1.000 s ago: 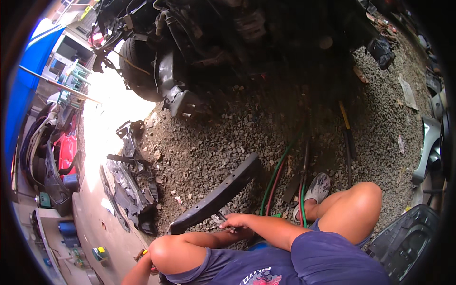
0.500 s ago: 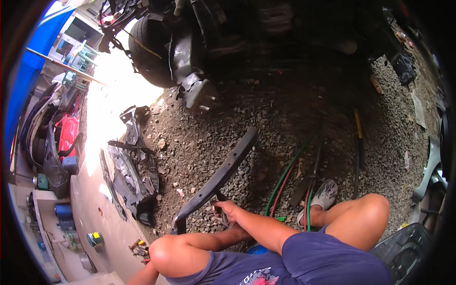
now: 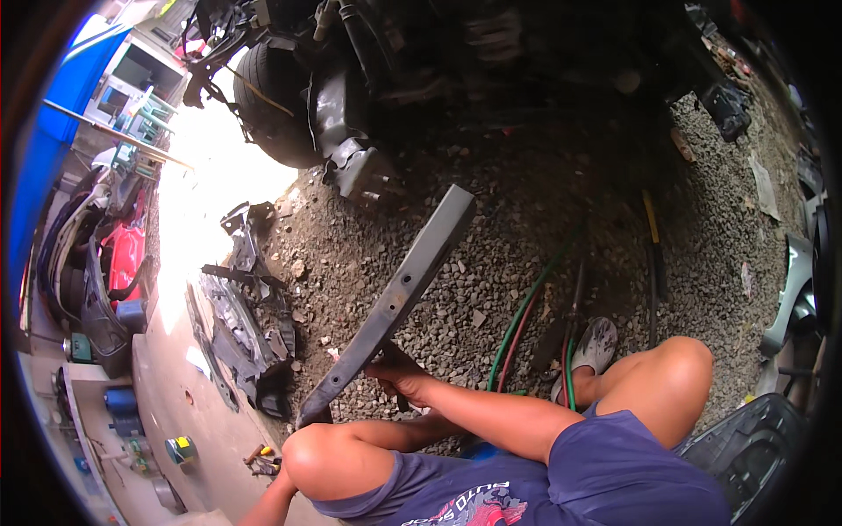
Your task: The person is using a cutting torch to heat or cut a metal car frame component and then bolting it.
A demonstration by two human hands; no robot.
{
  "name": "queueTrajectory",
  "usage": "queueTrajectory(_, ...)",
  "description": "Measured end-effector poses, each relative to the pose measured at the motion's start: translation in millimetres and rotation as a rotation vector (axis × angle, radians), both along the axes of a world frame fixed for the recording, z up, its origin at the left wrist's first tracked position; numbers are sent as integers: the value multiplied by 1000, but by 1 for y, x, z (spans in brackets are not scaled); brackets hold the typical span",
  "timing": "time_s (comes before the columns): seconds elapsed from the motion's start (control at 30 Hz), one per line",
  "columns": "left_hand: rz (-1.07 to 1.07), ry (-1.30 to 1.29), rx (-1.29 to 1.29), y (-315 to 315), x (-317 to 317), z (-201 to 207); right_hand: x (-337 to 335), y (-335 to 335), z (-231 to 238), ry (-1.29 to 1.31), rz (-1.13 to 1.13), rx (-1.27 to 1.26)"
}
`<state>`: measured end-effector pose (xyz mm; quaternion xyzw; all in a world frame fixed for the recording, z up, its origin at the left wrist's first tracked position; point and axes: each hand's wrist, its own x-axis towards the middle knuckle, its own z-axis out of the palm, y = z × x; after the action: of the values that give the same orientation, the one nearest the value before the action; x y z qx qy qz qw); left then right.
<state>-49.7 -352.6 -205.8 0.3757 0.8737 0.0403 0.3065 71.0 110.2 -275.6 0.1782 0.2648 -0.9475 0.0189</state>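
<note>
Lifted higher off the gravel (image 3: 526, 210) now, long grey metal bar (image 3: 412, 280) gripped underneath by right hand (image 3: 399, 375); left hand's state unclear, hidden behind knee.

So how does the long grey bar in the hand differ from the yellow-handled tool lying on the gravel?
The grey metal bar is held by the right hand and slants up off the gravel; the yellow-handled tool lies flat and untouched. The bar is wide, flat and longer; the tool is thin. Both are long and straight.
</note>
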Motion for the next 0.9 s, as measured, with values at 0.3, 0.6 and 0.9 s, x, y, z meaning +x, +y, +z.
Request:
queueTrajectory(0.3, 525, -287, -63, 101, -6, 120, -22, -12, 46, -3, -228, 206)
queueTrajectory(0.6, 715, -417, -126, 131, 11, 189, -34, 22, 107, -29, -91, 290)
queueTrajectory(0.9, 785, -494, -163, 158, 39, 222, -26, 28, 104, -35, -122, 346)
